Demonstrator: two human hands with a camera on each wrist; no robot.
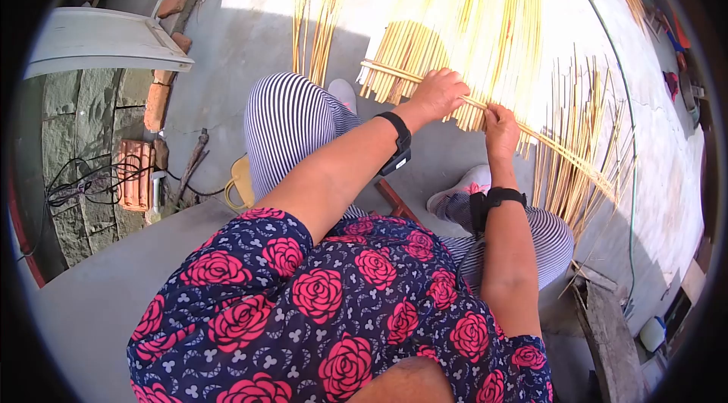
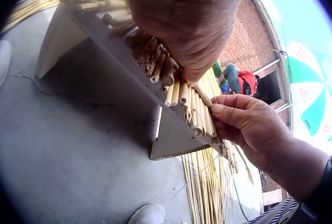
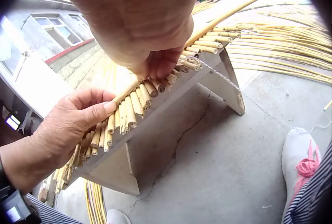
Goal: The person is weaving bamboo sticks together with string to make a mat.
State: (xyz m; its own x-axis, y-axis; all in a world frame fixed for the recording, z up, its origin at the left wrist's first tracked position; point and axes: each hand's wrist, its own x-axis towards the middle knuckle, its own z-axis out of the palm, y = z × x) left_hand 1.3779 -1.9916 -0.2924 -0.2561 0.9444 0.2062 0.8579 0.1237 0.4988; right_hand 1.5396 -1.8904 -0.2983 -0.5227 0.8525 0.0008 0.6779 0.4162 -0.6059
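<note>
Many yellow reed stalks [image 1: 485,31] lie side by side, their cut ends [image 2: 197,120] overhanging a low white bench [image 3: 111,169]. Across them near the ends runs a thin stick [image 1: 390,69]. My left hand [image 1: 442,94] pinches this stick, thumb on the near side in the right wrist view [image 3: 67,117]. To its right, my right hand [image 1: 502,130] also pinches the stick, its thumb and fingers around it in the left wrist view [image 2: 254,128]. A white twisted cord [image 3: 228,84] trails from the stalk ends beside my right hand. Its fingertips are partly hidden in the right wrist view.
Loose reeds lie on the concrete floor, right [image 1: 580,130] and left [image 1: 315,31] of the bench. Bricks [image 1: 155,107], a cable and a white panel [image 1: 106,39] are at far left. A wooden board [image 1: 607,327] stands at lower right; a green hose [image 1: 633,175] crosses the right side.
</note>
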